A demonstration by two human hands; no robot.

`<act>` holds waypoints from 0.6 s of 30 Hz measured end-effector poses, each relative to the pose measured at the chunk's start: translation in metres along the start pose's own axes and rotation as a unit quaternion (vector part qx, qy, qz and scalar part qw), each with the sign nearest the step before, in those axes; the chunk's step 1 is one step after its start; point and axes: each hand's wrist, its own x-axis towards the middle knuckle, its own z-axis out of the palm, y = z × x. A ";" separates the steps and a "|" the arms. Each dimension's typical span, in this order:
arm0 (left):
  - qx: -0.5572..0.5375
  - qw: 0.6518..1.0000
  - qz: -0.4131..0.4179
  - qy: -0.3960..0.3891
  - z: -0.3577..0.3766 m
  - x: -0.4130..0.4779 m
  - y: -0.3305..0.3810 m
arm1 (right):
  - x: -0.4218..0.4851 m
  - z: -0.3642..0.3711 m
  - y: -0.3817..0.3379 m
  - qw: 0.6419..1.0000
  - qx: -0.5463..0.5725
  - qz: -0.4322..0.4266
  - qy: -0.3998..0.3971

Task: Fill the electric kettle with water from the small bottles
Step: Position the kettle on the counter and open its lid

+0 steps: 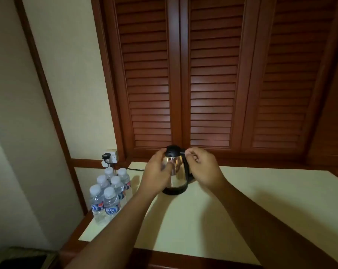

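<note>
A steel electric kettle [176,175] with a black lid and black handle stands on its black base at the back of a cream table [241,210]. My left hand [158,169] wraps the kettle's left side, thumb across the steel body, fingertips near the lid. My right hand [202,166] is at the top of the handle, fingers curled by the lid's rear edge. The lid looks closed. Several small capped water bottles [109,193] with blue labels stand grouped at the table's left edge, apart from both hands.
A wall socket [110,156] with a black plug sits behind the bottles, and a black cord [136,169] runs from it toward the kettle. Brown louvred shutters [208,84] rise behind the table. A dark box [22,259] is at the lower left.
</note>
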 end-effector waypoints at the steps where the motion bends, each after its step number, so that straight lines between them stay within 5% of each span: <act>1: 0.002 1.000 0.000 -0.002 0.003 0.004 -0.010 | 0.006 0.008 0.007 1.000 0.008 0.011 0.020; 7: -0.062 0.989 -0.125 -0.040 0.026 0.029 -0.063 | 0.049 0.046 0.065 0.986 -0.080 0.137 0.059; 10: -0.125 0.978 -0.157 -0.060 0.039 0.043 -0.080 | 0.061 0.060 0.086 0.984 -0.025 0.157 0.086; 18: -0.169 0.977 -0.116 -0.064 0.076 0.060 -0.123 | 0.065 0.076 0.098 0.970 0.072 0.212 0.094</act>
